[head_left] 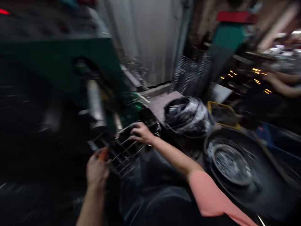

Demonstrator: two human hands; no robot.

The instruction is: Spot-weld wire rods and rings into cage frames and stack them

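A wire rack [122, 153], a grid of thin metal rods, is tilted in front of my lap beside the machine. My right hand [141, 133] has its fingers curled over the rack's far right edge. At the near left side of the rack is my left hand [97, 168], closed around a small orange piece [102, 154] whose kind is blurred. Whether that hand also grips the rack's rods cannot be made out. Just beyond the rack stands a pale metal cylinder [95, 100] on the machine, its lower end close to the wires.
A dark green machine [58, 59] fills the left. To the right lie a wire coil wrapped in plastic [190, 116], a yellow crate [223, 114] and a large dark basin [265, 182] holding a metal ring. Sparks fly near another person's arm [283, 84] at far right.
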